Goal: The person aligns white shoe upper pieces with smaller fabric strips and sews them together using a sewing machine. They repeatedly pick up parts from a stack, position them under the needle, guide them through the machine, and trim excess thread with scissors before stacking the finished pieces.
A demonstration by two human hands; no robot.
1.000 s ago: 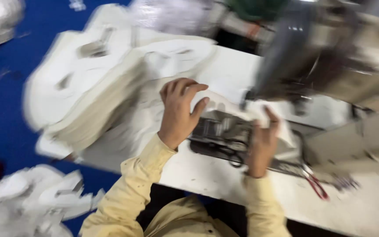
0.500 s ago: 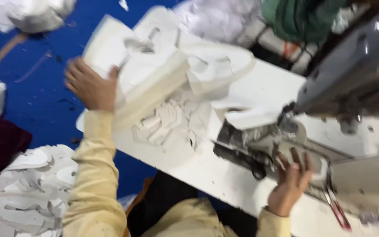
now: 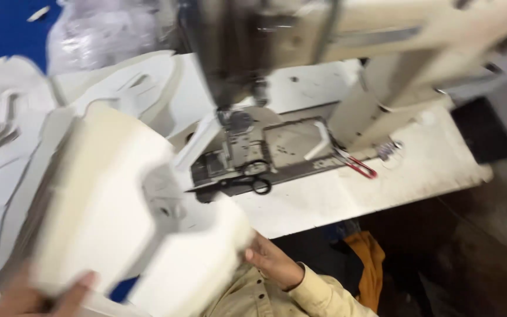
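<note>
1. Half a second ago the left hand was out at the pile of cut white pieces and the right hand lay by the machine; now both are lifting a thick stack of white cut pieces (image 3: 130, 217) close in front of the person.
2. The left hand (image 3: 36, 296) grips the stack's lower corner, fingers closed on it; the right hand (image 3: 271, 261) holds its near edge, fingers curled under.
3. The stack overhangs the surface (image 3: 335, 199) at its near edge. Scissors (image 3: 247, 179) lie beside the sewing machine (image 3: 300, 53), with bare surface to their right.

Fabric stack (image 3: 118, 217) held front-left; sewing machine (image 3: 300, 47) behind on table (image 3: 324, 199); scissors (image 3: 247, 179) under needle.
</note>
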